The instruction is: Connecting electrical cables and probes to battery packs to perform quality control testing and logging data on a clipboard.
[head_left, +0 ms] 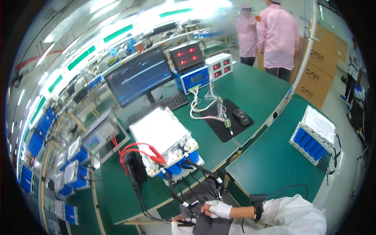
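My right hand (217,209), in a white fingerless glove, is at the bottom middle with its fingers curled together; what they hold, if anything, is hidden. Lower and to the left, my left hand (182,227) is partly cut off by the lower edge. Its fingers close round a thin black cable (186,224). Just above my hands hang thick black leads (172,192) with white-labelled ends, coming from a battery pack (160,133) with a white top and blue cells. Red clips (157,157) on red wires are at the pack's near left corner.
On the green table (258,90) are a monitor (137,76), a keyboard (156,109), stacked meters (192,58), a mouse (240,116) on a black mat and a white wiring harness (203,113). Another battery pack (313,135) stands right. Two people in pink coats stand beyond, near cartons (313,78).
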Demonstrator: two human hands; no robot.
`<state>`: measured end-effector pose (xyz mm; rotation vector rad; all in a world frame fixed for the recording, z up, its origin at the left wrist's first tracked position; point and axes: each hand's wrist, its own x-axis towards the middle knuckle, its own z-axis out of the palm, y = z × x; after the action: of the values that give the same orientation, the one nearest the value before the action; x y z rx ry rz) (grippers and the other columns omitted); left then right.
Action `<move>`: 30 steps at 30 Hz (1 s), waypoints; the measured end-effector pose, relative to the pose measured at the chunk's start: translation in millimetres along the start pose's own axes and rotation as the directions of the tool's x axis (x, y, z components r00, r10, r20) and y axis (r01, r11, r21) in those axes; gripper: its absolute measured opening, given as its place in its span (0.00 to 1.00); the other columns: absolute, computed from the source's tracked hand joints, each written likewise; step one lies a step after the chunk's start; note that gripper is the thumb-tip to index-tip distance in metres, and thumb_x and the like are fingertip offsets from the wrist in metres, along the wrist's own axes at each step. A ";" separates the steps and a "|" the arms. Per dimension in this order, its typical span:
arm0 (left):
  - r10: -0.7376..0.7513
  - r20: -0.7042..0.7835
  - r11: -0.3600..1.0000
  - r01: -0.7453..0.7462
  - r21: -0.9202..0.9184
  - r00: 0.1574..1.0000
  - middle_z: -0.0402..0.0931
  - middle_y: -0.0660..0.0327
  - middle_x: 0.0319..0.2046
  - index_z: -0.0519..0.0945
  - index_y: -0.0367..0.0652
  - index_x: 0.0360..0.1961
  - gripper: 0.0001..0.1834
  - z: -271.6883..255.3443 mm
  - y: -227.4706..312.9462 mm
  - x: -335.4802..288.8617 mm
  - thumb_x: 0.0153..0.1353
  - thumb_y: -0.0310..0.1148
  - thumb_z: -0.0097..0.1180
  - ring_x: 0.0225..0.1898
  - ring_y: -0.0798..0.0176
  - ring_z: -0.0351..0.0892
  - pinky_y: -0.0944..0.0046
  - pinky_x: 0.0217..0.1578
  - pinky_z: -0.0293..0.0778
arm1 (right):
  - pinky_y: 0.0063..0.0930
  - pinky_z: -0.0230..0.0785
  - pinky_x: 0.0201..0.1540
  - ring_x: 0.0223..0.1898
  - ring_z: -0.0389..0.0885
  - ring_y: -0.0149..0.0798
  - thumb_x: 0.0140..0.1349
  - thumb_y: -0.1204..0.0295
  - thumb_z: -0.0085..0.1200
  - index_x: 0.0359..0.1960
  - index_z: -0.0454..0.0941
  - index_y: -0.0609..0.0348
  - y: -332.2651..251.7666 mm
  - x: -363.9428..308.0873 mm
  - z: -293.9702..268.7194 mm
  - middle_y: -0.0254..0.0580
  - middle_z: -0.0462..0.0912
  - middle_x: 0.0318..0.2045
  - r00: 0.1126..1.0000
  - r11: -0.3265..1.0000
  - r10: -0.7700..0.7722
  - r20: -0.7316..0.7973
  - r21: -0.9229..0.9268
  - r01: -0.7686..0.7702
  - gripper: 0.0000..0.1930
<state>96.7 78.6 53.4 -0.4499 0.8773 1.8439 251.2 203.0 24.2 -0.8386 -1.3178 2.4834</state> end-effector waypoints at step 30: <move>0.232 0.251 0.901 -0.305 0.309 0.940 0.74 0.52 0.43 0.62 0.38 0.58 0.22 1.3 -17.0 2.3 0.68 0.38 0.48 0.43 0.57 0.75 0.56 0.43 0.74 | 0.20 0.50 0.15 0.13 0.58 0.22 0.72 0.53 0.36 0.32 0.71 0.54 -3.4 0.6 1.2 0.27 0.64 0.13 0.975 0.990 0.103 0.197 -0.113 -0.082 0.19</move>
<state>111.2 85.1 46.6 0.0909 1.1323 1.8916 249.8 204.3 27.2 -0.6979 -1.5191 2.6524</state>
